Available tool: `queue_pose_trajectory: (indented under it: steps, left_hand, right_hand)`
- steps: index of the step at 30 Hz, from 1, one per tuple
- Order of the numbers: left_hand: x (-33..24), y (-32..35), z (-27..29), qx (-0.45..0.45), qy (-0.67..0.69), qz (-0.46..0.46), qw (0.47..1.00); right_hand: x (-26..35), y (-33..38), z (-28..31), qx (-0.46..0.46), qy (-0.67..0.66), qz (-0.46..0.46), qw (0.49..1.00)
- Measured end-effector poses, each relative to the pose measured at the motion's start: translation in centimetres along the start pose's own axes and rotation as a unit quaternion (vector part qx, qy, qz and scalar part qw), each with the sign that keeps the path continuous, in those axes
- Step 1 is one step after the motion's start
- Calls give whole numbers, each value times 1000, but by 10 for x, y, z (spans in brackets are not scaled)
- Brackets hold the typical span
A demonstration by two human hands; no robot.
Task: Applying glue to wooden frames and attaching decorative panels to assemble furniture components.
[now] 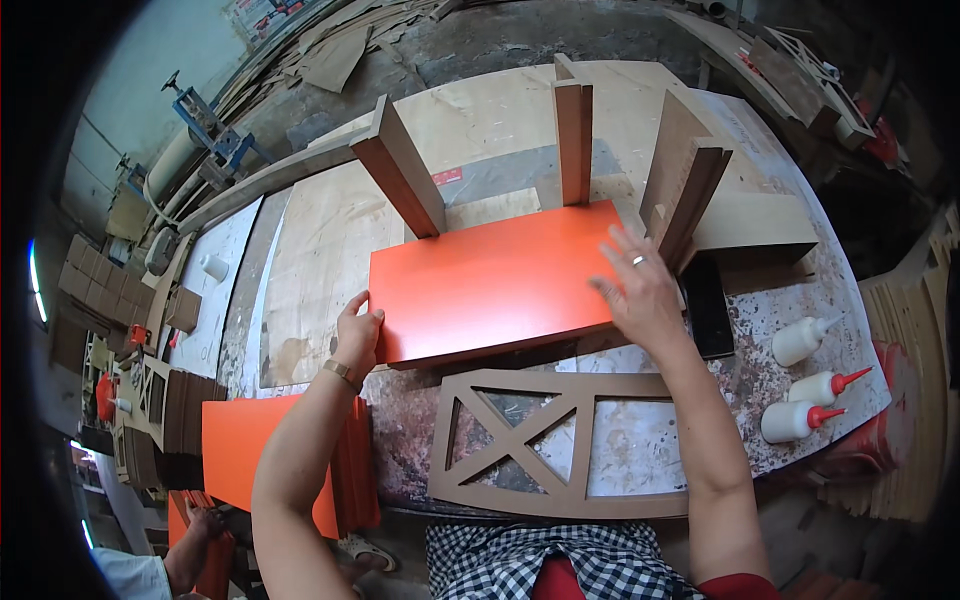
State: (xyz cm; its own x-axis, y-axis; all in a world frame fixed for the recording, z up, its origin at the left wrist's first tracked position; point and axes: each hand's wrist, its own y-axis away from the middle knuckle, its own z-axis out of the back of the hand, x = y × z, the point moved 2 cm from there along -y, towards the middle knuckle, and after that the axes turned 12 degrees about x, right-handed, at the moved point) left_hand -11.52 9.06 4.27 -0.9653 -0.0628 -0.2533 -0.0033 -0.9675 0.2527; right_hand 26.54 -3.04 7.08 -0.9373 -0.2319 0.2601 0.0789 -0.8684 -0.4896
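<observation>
An orange board [490, 285] lies flat across the worktable in front of me. My left hand [357, 335] grips its left end, fingers and thumb at the edge. Over the board's right end, my right hand [640, 285] has its fingers spread, with a ring on one of them; whether it touches the board I cannot tell. Along the far edge stand three upright brown panels: a left one [400, 170], a middle one [573, 140] and a right one [685, 190]. Nearer to me lies a brown frame with an X-shaped lattice [510, 440], partly under my right forearm.
Three white squeeze bottles [790, 422] stand at the table's right edge. A black flat object [708, 310] lies beside my right wrist. Orange boards [250, 440] are stacked at the left. Another person's hand [203, 520] shows at lower left.
</observation>
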Motion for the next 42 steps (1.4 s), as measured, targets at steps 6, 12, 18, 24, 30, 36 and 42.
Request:
queue_pose_trajectory:
  steps: [6,12,18,24,30,36,42]
  left_hand:
    - [-27,3,-7,-2,-15,-33,999]
    - [-41,-1,-5,21,54,-56,997]
    - [-45,1,-7,81,239,-60,966]
    - [-45,-1,-15,73,138,-75,985]
    - [-70,17,-26,-172,-99,-245,949]
    - [-115,52,-39,-15,-68,-508,858]
    - [-88,47,-72,-74,94,-491,863]
  right_hand:
    - [11,16,-16,170,-16,50,984]
    - [-12,19,-32,256,-31,-31,966]
    - [-20,14,-35,254,-23,8,967]
    - [-23,9,-33,247,-55,39,967]
    - [-24,4,-29,243,-84,21,966]
    - [-24,-2,-25,265,-83,3,961]
    - [-18,-2,-56,268,-175,68,945]
